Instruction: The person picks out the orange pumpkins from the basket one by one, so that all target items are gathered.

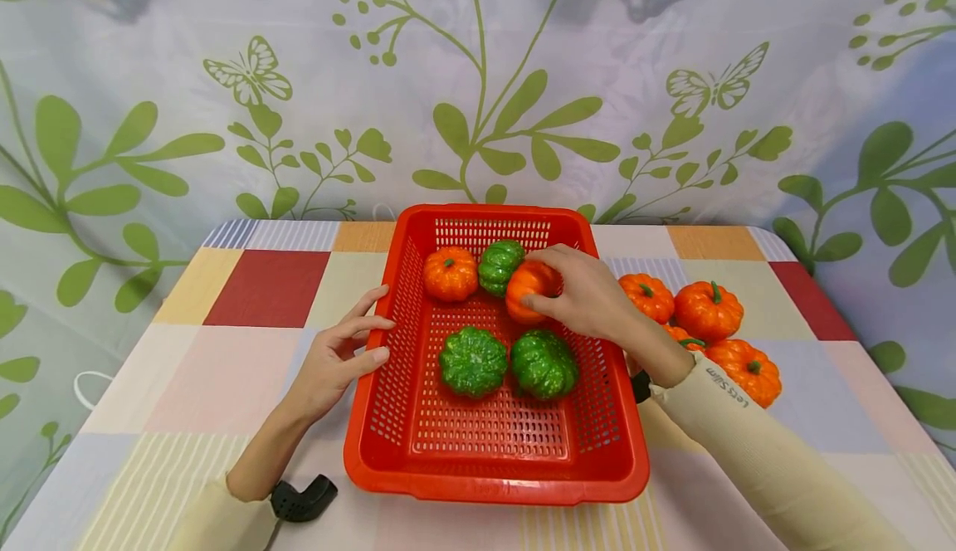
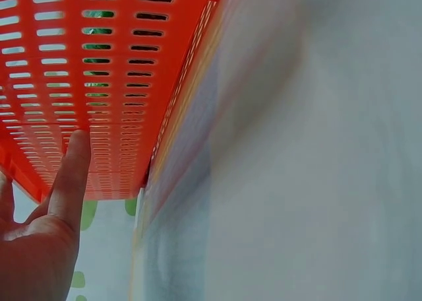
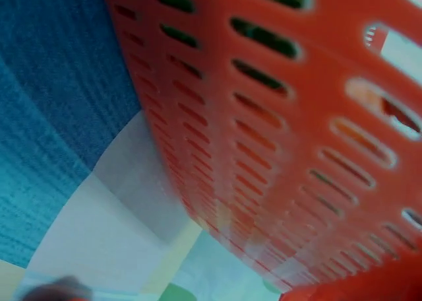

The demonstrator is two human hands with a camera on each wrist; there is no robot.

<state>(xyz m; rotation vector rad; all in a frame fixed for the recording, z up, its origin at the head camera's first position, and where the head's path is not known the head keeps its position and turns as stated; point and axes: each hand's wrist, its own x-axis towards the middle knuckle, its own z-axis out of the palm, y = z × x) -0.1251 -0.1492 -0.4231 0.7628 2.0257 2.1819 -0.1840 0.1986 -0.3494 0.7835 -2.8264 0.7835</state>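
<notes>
A red slotted plastic basket (image 1: pixel 489 489) stands on the table. Inside it lie an orange pumpkin (image 1: pixel 451 274) at the back left, a green pumpkin (image 1: pixel 500 267) beside it, and two more green pumpkins, one left (image 1: pixel 473 361) and one right (image 1: pixel 543 364). My right hand (image 1: pixel 578 290) reaches over the basket's right side and grips another orange pumpkin (image 1: pixel 523 292) between thumb and fingers. At the left rim my left hand (image 1: pixel 336 360) rests with fingers extended. In the left wrist view, a finger (image 2: pixel 76 175) touches the slotted wall (image 2: pixel 99 116).
Several orange pumpkins (image 1: pixel 708 310) sit on the table to the right of the basket, partly behind my right forearm. A patchwork tablecloth (image 1: pixel 246 385) covers the table. Behind it hangs a leaf-patterned cloth (image 1: pixel 299 78). A black wrist device (image 1: pixel 304 499) sits by my left wrist.
</notes>
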